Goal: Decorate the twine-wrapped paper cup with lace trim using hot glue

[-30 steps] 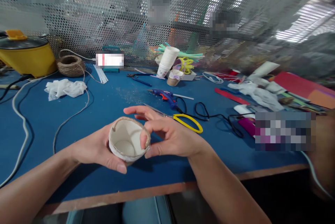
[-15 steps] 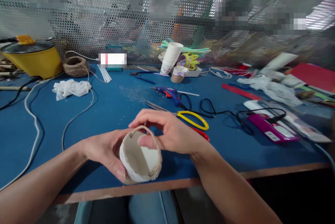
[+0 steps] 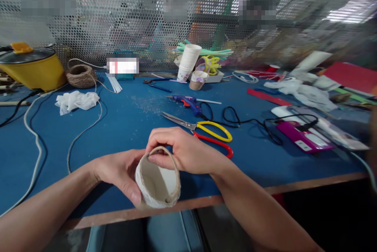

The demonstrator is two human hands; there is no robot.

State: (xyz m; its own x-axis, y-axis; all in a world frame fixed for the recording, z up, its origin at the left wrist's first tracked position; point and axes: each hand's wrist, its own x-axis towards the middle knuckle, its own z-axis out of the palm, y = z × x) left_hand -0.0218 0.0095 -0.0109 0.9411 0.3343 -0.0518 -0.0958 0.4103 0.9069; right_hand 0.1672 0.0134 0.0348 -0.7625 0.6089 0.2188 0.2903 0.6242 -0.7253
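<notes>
A small round paper cup basket [image 3: 157, 183] with a pale lacy outside and a twine handle [image 3: 173, 157] is tilted toward me at the table's front edge. My left hand [image 3: 120, 171] wraps around its left side, thumb low on the outer wall. My right hand [image 3: 179, 151] pinches the far rim near the handle's end, its thumb inside the cup and its fingers outside. The fingertips of both hands behind the cup are partly hidden. Just beyond my right hand lie scissors [image 3: 193, 127] with one yellow and one red handle.
A blue glue gun [image 3: 187, 102] lies behind the scissors, its black cord running right to a purple power strip [image 3: 303, 138]. Farther back stand stacked paper cups [image 3: 189, 61] and a small finished basket [image 3: 198, 81]. At left are a twine ball [image 3: 81, 76], white lace [image 3: 76, 100] and a yellow pot [image 3: 32, 69].
My right thumb and fingers have moved left along the rim to the handle's far end, and the thumb sits closer to the cup wall. My left hand keeps its hold.
</notes>
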